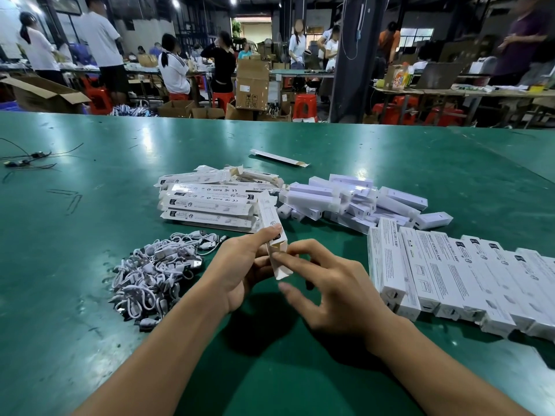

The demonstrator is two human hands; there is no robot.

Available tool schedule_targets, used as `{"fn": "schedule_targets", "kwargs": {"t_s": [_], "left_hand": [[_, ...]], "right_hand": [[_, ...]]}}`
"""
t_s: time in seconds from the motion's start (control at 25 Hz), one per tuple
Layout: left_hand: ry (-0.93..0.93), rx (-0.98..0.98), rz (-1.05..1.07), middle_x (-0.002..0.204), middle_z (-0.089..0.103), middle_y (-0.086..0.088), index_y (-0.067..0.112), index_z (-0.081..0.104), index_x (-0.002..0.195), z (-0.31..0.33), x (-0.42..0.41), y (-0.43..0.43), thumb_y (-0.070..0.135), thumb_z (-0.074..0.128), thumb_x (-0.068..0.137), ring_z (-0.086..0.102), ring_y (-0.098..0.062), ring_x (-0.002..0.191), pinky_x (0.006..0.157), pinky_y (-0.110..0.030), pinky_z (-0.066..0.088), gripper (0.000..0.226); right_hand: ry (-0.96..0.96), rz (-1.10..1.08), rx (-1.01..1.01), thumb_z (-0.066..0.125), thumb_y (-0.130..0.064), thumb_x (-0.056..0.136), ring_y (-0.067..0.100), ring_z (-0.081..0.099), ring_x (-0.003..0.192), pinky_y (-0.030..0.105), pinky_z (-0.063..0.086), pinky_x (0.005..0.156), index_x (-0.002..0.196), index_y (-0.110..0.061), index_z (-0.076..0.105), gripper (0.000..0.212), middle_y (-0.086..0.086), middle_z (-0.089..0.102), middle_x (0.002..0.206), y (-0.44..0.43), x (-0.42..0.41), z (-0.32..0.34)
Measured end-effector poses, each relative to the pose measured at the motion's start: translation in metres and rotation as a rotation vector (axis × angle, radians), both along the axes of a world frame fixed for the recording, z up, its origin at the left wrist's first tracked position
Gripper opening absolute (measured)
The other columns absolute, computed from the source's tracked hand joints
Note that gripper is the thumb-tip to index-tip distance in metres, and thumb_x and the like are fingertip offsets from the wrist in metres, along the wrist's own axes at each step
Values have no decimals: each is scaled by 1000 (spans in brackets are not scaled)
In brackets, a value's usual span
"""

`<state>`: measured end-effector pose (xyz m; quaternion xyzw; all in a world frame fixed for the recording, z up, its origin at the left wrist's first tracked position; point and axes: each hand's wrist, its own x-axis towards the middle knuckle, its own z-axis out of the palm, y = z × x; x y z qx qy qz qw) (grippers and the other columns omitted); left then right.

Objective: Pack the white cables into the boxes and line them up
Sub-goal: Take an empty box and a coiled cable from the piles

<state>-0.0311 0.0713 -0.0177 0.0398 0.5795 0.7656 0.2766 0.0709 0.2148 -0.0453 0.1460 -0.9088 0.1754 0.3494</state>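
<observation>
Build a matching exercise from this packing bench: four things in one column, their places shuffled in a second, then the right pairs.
Things
1. pile of white cables
2. row of boxes
3. lone flat box
4. slim box

Places
A. held between the left hand and the right hand
B. by itself, far back on the green table
C. just left of the left hand
D. side by side, right of the right hand

Pairs: 1-C, 2-D, 3-B, 4-A
</observation>
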Motion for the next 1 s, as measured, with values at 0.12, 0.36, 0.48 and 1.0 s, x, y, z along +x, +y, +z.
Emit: {"fn": "schedule_targets", "kwargs": {"t_s": [0.12,0.36,0.48,1.0], "left_hand": [[-1,-3,-7,74,71,-11,5,71,89,1,0,0,24,75,86,67,-17,57,52,-24,55,20],[30,5,-43,69,67,-9,5,67,94,0,7,4,23,72,88,66,-18,58,63,-27,60,20],[37,30,-62,75,69,-11,3,67,102,-1,10,7,24,72,88,68,-19,63,72,-31,61,26],[23,74,9,79,71,-12,-3,67,110,0,13,10,22,77,84,69,-20,63,65,-29,60,38]], "right_hand": [[70,25,89,68,-25,96,7,58,86,26,54,68,124,-17,72,29,-4,65,121,4,-4,0],[94,66,-153,71,-19,96,10,69,90,34,58,65,118,-17,72,22,-9,67,115,2,-5,-3],[160,-3,-175,73,-23,95,7,62,74,33,54,55,108,-17,75,14,-6,66,105,1,-5,-3],[292,-82,-37,69,-22,98,19,60,56,34,47,44,102,-17,78,11,-4,71,107,9,-6,-2]]}}
